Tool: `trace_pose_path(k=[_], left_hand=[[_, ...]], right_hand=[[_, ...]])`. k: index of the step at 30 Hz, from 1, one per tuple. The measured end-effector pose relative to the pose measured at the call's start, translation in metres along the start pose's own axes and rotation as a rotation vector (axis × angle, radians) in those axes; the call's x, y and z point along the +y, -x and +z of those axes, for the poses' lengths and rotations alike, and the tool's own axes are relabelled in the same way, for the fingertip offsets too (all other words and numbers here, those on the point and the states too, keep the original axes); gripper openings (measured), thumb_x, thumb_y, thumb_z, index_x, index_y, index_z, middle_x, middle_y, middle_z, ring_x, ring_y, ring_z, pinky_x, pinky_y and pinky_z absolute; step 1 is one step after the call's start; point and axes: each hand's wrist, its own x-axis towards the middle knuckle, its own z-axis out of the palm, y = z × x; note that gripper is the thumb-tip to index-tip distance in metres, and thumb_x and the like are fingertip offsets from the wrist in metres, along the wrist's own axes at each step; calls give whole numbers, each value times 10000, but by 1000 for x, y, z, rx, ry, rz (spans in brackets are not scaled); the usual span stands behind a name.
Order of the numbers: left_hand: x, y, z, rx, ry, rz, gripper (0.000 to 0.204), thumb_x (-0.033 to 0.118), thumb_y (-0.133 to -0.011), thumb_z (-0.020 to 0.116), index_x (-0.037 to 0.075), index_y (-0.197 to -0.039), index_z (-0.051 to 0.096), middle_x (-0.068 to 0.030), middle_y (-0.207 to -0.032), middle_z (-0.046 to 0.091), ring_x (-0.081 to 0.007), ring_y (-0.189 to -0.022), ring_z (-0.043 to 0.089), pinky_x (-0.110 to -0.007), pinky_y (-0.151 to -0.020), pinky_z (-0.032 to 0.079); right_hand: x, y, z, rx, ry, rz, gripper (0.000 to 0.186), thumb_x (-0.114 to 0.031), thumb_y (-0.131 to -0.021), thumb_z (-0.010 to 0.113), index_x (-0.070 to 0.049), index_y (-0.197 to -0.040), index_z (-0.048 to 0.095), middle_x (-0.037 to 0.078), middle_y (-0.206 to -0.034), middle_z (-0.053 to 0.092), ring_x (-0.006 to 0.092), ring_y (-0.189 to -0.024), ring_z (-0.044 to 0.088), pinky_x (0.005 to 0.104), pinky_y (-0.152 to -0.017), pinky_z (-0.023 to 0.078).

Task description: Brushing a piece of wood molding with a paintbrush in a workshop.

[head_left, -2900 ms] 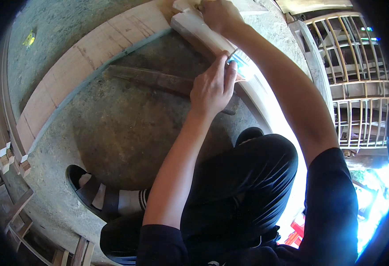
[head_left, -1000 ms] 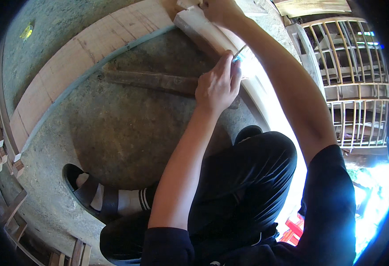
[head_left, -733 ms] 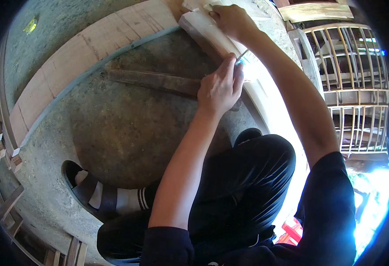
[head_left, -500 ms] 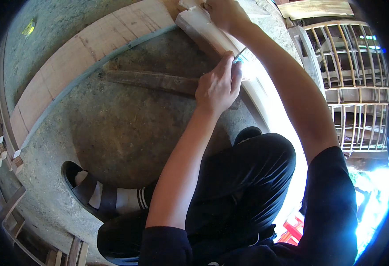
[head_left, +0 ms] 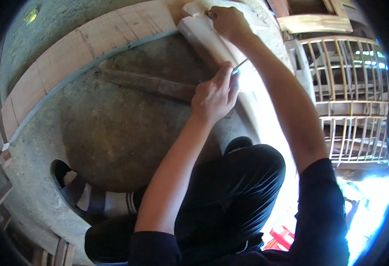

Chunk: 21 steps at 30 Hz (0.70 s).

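A pale wooden beam slants across the upper middle, its right side washed out by glare. My left hand is closed at the beam's near part. From between its thumb and fingers a thin pen-like rod sticks out; its kind is not clear. Farther off, my right hand is pinched at the beam's far end, beside a small pale wood block. What its fingers hold is too small to make out.
A wide curved plank arcs along the left. A dark wooden bar lies on the concrete floor under the beam. Slatted wooden frames stand at the right. A yellow tape measure is far left, a red plastic object lower right.
The view has shifted slightly. My right hand shows a little lower and farther from the beam's end block. My left hand keeps its place at the beam with the thin rod.
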Motion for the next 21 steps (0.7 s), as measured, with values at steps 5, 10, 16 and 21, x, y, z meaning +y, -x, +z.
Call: trace_pose_path(k=[5, 10, 16, 21], left_hand=[[-9, 4, -8, -25, -22, -40, 340, 318, -1085, 490, 50, -1276, 577, -198, -899, 745, -359, -731, 746, -445, -630, 617], [3, -1, 0, 4, 39, 9, 332, 324, -1072, 506, 57, -1261, 566, -200, -929, 749, -378, -758, 746, -469, -643, 622], [5, -2, -4, -18, 17, -26, 333, 332, -1069, 511, 61, -1253, 570, -204, -898, 747, -381, -744, 744, -476, -635, 614], [-5, 3, -2, 15, 6, -2, 356, 344, -1075, 506, 41, -1247, 579, -201, -890, 747, -371, -728, 743, -468, -645, 612]], right_hand=[[-11, 25, 9, 70, -97, -12, 339, -325, -1026, 491, -91, -1051, 735, 242, -999, 733, 454, -945, 701, 534, -896, 547], [3, -5, 3, 47, 40, 15, 342, -352, -1034, 500, -97, -1070, 726, 244, -980, 733, 455, -931, 700, 543, -885, 544], [-3, 14, -3, 25, -32, 29, 390, -360, -1036, 476, -65, -1024, 731, 245, -983, 731, 458, -930, 699, 540, -887, 548], [-5, 5, 14, 79, 24, -56, 373, -341, -1027, 479, -64, -1030, 728, 248, -977, 731, 461, -935, 697, 532, -885, 553]])
